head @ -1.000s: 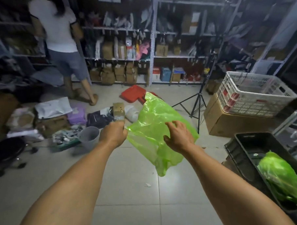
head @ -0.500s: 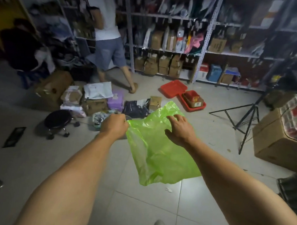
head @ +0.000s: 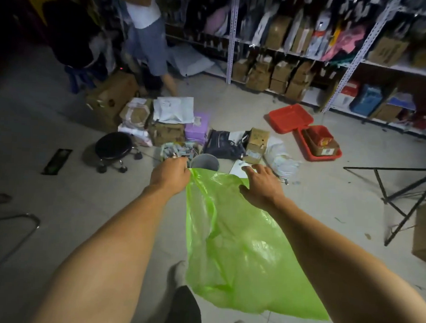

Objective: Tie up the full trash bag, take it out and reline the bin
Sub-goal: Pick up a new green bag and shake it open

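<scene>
An empty bright green trash bag (head: 240, 248) hangs in front of me, held up by its top edge. My left hand (head: 170, 175) is shut on the bag's left top corner. My right hand (head: 261, 185) grips the right side of the top edge, fingers spread over the plastic. Just beyond the hands stands a small grey bin (head: 204, 161) on the floor, upright; only part of its rim shows, so its inside is hidden. The full tied bag is out of view.
Parcels and boxes (head: 169, 125) are piled behind the bin, with a black wheeled stool (head: 113, 147) to the left. Red trays (head: 306, 131) lie at the right, a tripod (head: 405, 194) further right. A person (head: 149, 36) stands by the shelving (head: 297, 43).
The view has turned left and down and drawn closer to the grey bin. The green bag hangs lower and longer between my hands; the black crate with the full bag has left view.
</scene>
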A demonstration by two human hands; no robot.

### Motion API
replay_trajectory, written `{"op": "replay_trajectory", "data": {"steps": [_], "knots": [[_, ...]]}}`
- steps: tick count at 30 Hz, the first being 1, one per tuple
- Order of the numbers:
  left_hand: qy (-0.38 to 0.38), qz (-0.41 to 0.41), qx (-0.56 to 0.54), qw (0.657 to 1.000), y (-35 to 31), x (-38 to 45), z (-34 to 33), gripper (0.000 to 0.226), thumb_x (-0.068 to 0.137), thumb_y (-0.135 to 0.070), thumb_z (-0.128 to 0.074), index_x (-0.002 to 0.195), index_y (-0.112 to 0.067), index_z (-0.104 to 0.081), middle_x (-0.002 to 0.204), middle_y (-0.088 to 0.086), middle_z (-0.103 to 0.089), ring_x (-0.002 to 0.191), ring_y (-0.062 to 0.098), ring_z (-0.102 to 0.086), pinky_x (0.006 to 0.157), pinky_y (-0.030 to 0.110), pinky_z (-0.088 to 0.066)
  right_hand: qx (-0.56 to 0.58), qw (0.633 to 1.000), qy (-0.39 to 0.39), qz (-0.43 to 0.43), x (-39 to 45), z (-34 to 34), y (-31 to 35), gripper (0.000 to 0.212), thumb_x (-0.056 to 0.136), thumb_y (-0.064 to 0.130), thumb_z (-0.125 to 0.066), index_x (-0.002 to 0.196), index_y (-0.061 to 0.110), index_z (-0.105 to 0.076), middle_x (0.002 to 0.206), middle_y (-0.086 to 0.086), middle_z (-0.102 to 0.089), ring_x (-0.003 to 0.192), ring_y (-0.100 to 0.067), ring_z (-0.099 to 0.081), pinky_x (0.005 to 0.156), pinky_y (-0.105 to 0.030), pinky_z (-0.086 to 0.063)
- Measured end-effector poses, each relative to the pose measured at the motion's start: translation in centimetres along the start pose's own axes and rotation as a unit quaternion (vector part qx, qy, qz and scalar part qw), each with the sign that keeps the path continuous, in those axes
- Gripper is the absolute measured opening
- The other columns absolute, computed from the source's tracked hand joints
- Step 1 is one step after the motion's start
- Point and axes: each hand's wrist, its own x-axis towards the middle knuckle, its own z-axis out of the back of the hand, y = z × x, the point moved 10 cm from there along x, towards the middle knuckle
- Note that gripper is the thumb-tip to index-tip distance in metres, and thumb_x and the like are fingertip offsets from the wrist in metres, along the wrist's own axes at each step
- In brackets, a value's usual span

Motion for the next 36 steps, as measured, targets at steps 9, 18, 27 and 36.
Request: {"op": "replay_trajectory", "data": {"steps": [9,18,27,36], "knots": [[0.032,-0.015,0.000,0.999,7.7,11.2,0.4,0.017,0.090,-0.020,-0.051,0.080,-0.010,-0.060,0.095,0.020,-0.069,0.088,0.041,-0.063,0.068,0.037,-0.048,0.014,0.999,0.015,-0.040,10.4,-1.3,5.6,0.062,0.091,0.043,-0.056,0.146,0.023,-0.036,0.149,-0.011,-0.038,0.134,-0.032,-0.036,0.103,-0.044,-0.041],[0.048,-0.020,0.010,0.999,13.0,20.5,0.4,0.017,0.089,-0.020,-0.052,0.081,-0.008,-0.060,0.094,0.021,-0.068,0.089,0.041,-0.063,0.070,0.039,-0.049,0.020,0.997,0.018,-0.069,18.5,-1.0,7.8,0.059,0.094,0.045,-0.052,0.146,0.022,-0.036,0.151,-0.012,-0.037,0.134,-0.033,-0.037,0.104,-0.045,-0.041],[0.058,-0.026,0.009,0.998,13.8,30.6,-0.5,0.018,0.088,-0.021,-0.053,0.072,-0.014,-0.055,0.090,0.020,-0.069,0.089,0.041,-0.064,0.072,0.040,-0.051,0.051,0.995,0.033,-0.074,28.5,-2.9,7.5,0.060,0.093,0.046,-0.051,0.146,0.024,-0.035,0.149,-0.014,-0.039,0.135,-0.033,-0.037,0.105,-0.046,-0.042],[0.071,-0.027,0.004,0.997,13.3,39.5,-1.5,0.021,0.088,-0.021,-0.053,0.068,-0.013,-0.050,0.086,0.019,-0.069,0.084,0.039,-0.063,0.066,0.037,-0.048,0.077,0.990,0.074,-0.095,37.8,-4.0,5.4,0.059,0.093,0.044,-0.053,0.145,0.020,-0.038,0.145,-0.015,-0.041,0.134,-0.035,-0.036,0.106,-0.044,-0.041]]}}
